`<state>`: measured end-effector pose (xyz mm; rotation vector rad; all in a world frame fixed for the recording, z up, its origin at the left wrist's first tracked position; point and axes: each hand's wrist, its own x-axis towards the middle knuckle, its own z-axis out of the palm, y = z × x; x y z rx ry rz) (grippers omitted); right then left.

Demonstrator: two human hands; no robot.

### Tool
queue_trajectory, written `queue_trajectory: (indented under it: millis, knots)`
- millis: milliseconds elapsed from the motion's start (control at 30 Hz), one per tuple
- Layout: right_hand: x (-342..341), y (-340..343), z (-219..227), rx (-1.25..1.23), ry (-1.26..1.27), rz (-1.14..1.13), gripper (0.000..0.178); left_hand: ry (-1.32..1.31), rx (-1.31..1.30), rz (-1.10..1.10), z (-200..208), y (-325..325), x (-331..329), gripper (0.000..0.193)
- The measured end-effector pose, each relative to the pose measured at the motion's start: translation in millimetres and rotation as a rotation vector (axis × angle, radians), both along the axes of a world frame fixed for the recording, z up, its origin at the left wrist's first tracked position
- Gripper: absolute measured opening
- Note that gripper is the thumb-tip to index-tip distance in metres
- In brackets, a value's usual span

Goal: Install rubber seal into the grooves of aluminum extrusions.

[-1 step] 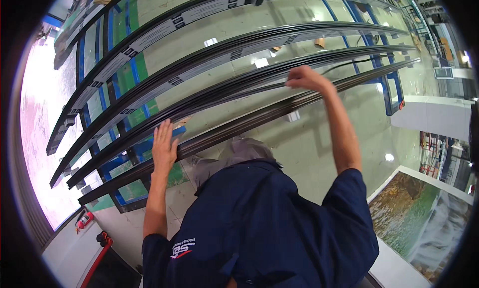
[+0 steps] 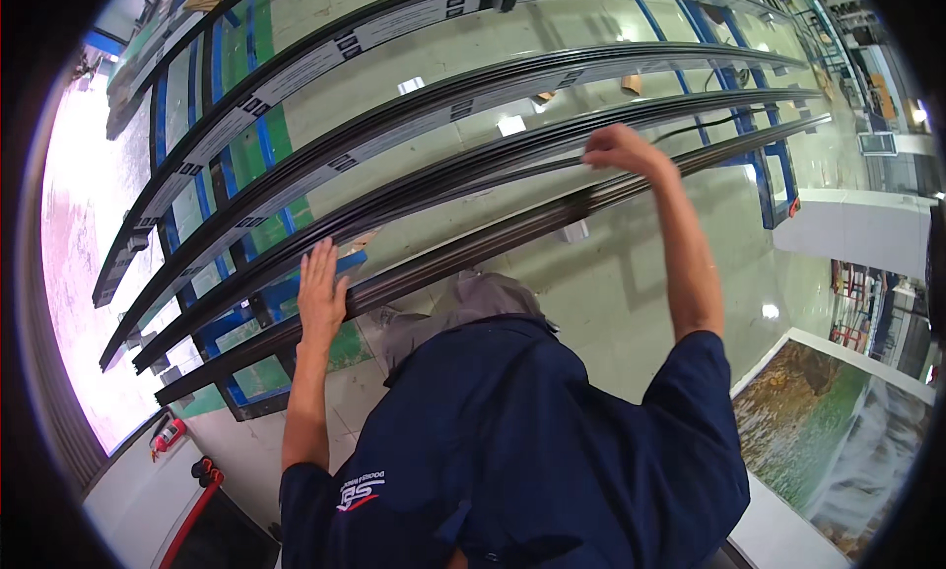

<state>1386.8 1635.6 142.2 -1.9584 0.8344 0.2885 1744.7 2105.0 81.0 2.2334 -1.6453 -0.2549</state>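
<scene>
Flat and open, the left hand presses its palm on the nearest long dark metal profile, fingers spread and pointing away, forearm reaching straight up from the blue sleeve. Further along the same profile the right hand curls its fingers over the top edge, arm bent at the elbow. More dark profiles lie side by side across a blue rack over a glossy pale floor
</scene>
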Motion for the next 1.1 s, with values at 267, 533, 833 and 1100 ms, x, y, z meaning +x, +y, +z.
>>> queue_trajectory:
  millis: [267, 533, 833, 1100]
  knots:
    - [-86.1, -116.5, -29.9, -0.402, 0.091, -0.094, 0.025, -0.037, -0.002, 0.045, 0.5, -8.3, -20.5, 0.055]
    - [-75.2, -134.9, -52.3, -0.502, 0.268, -0.131, 0.033, -0.060, 0.040, 0.079, 8.1, -16.4, -27.7, 0.056]
    - [-50.4, -138.4, -42.6, -0.459, 0.508, -0.110, 0.035, 0.024, -0.143, 0.131, 23.8, -100.4, -82.8, 0.055]
    - [-52.9, -145.0, -63.9, -0.400, 0.467, -0.062, 0.038, 0.040, -0.107, -0.604, -6.5, -374.9, -279.3, 0.083]
